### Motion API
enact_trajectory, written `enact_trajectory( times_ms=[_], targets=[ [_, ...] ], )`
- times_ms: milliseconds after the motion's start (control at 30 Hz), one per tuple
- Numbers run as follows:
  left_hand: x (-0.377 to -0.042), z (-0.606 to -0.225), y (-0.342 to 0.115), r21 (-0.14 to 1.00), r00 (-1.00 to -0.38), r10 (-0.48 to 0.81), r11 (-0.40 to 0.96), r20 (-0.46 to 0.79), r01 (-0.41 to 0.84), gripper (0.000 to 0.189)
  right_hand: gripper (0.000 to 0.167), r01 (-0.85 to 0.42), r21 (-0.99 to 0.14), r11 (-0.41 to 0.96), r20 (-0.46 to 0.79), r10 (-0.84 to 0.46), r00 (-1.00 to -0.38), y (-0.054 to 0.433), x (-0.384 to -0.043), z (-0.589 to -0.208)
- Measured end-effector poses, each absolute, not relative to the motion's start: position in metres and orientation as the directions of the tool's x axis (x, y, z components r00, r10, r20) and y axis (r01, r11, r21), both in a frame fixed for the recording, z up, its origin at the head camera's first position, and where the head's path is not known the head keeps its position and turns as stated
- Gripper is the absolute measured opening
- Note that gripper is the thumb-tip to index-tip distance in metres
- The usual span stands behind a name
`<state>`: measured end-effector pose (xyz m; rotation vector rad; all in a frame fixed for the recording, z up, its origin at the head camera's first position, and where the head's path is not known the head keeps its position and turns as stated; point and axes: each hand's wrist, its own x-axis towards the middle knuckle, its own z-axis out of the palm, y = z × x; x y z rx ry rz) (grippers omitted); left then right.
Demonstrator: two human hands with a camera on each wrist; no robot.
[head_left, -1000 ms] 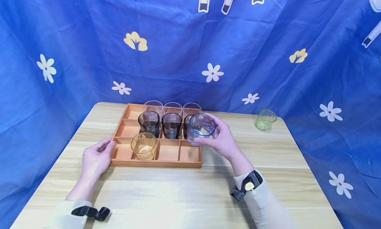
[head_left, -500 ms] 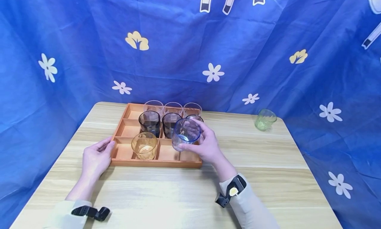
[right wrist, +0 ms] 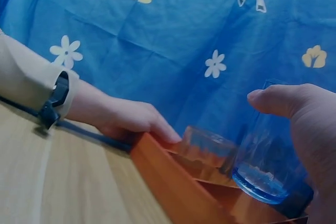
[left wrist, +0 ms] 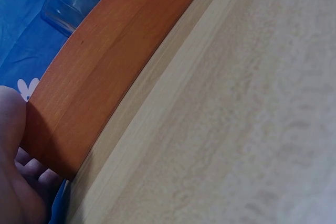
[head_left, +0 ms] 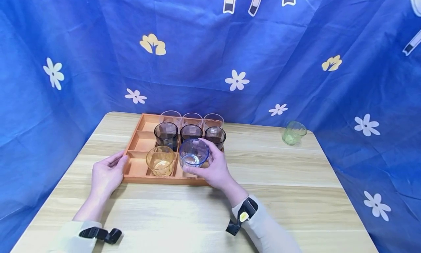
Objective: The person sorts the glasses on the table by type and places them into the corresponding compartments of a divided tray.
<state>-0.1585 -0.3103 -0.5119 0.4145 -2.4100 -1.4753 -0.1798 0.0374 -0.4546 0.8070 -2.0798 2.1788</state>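
My left hand (head_left: 106, 174) grips the left front corner of a brown wooden compartment tray (head_left: 148, 180). In the left wrist view its fingers show behind the end of the tray wall (left wrist: 94, 77). My right hand (head_left: 215, 167) holds a clear glass with a blue rim (head_left: 193, 154), thumb in front and fingers at the far side. This glass is upright over the front row, just right of an amber glass (head_left: 160, 162) standing in its compartment. In the right wrist view, the blue-tinted base (right wrist: 260, 184) sits close over the tray dividers.
Several dark grey glasses (head_left: 166, 136) stand in the tray's middle row. Behind them is a back row of clear glasses (head_left: 171, 117). A green glass (head_left: 294, 133) stands alone at the table's far right corner. Blue patterned cloth (head_left: 197, 55) hangs behind the table (head_left: 158, 216).
My right hand has carried the blue-rimmed glass left and toward me, from the tray's right side to beside the amber glass. My left hand has stayed on the tray corner.
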Motion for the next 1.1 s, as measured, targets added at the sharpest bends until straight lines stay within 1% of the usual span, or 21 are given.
enact_trajectory(
  times_ms=[333, 533, 633, 967, 1100],
  targets=[
    [-0.159, -0.512, -0.308, 0.899, -0.915, -0.387, 0.431, 0.112, -0.072, 0.041, 0.091, -0.334, -0.943, -0.016, 0.322, -0.315, -0.893, 0.030, -0.177, -0.471],
    [-0.159, -0.512, -0.308, 0.898, -0.914, -0.390, 0.433, 0.110, -0.076, 0.042, 0.091, -0.336, -0.942, 0.014, 0.314, -0.318, -0.895, 0.027, -0.177, -0.479],
    [-0.159, -0.513, -0.309, 0.898, -0.914, -0.390, 0.432, 0.108, -0.078, 0.042, 0.092, -0.333, -0.942, 0.026, 0.307, -0.323, -0.895, 0.026, -0.176, -0.481],
    [-0.159, -0.512, -0.309, 0.898, -0.915, -0.391, 0.433, 0.101, -0.086, 0.042, 0.092, -0.265, -0.959, 0.102, 0.219, -0.325, -0.920, 0.026, -0.177, -0.482],
    [-0.158, -0.513, -0.309, 0.898, -0.913, -0.396, 0.431, 0.101, -0.088, 0.042, 0.093, -0.261, -0.954, 0.145, 0.206, -0.313, -0.927, 0.025, -0.177, -0.482]
  ],
)
